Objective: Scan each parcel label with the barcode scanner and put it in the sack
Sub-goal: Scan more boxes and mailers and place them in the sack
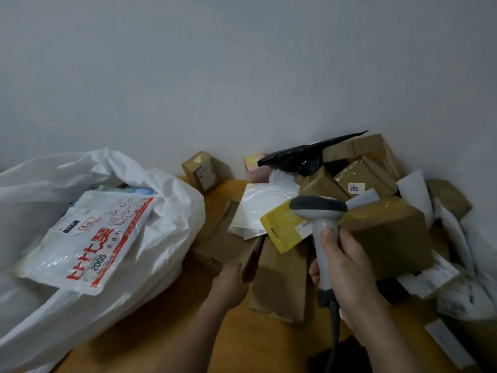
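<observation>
My right hand (345,267) grips the handle of a grey barcode scanner (320,211), its head pointing left over a yellow packet (285,228). My left hand (231,281) reaches the near edge of a flat brown cardboard parcel (228,238); the fingers curl at its edge, and whether they grip it is unclear. A large white sack (166,211) lies open at the left, with a white printed bag parcel (94,238) resting on top of its contents.
A heap of brown boxes (390,232), white mailers (263,203) and a black bag (304,154) fills the right side against the wall. A small brown box (201,170) stands at the back. A tall brown parcel (279,278) lies on the wooden table (255,345). The scanner cable hangs down.
</observation>
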Demonstrator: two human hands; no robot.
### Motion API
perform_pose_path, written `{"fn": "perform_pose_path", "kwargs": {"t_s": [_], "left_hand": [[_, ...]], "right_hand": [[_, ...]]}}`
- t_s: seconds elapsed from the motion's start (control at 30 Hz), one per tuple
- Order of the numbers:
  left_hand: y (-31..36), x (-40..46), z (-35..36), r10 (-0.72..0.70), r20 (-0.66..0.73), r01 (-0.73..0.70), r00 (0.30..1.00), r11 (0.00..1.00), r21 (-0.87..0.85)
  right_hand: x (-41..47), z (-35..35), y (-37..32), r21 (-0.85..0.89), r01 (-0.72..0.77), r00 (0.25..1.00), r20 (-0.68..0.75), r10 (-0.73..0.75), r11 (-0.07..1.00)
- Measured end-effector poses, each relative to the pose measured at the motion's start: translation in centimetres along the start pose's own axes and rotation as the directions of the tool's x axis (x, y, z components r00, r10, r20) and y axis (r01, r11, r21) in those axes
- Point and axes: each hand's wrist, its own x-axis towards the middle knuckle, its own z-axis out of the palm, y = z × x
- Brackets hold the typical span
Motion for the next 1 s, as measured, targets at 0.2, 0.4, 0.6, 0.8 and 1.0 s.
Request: {"fn": "perform_pose_path", "kwargs": {"t_s": [0.2, 0.4, 0.6, 0.8, 1.0], "left_hand": [[-1.2, 4.5, 2.1, 0.021, 0.002, -0.021, 1.000, 0.987, 0.161], [-3.6, 6.1, 4.5, 0.066, -0.047, -0.056, 0.997, 0.981, 0.187], [-4.3, 2.8, 7.4, 0.057, -0.102, -0.026, 0.993, 0.957, 0.287], [-4.3, 0.6, 6.7, 0.032, -0.195, -0.011, 0.980, 0.994, 0.107], [-4.0, -2.4, 4.1, -0.043, -0.340, -0.028, 0.940, 0.979, -0.201]], "right_hand": [[3.4, 1.6, 1.6, -0.035, -0.053, 0.998, -0.015, 0.053, 0.998], [5.6, 2.8, 2.6, -0.084, -0.084, 0.996, -0.009, 0.083, 0.993], [6.0, 3.9, 2.7, -0.109, -0.107, 0.994, 0.017, 0.109, 0.988], [4.4, 3.8, 2.4, -0.077, -0.105, 0.991, 0.074, 0.111, 0.992], [2.3, 2.1, 1.5, -0.050, -0.052, 0.995, 0.084, 0.057, 0.997]]}}
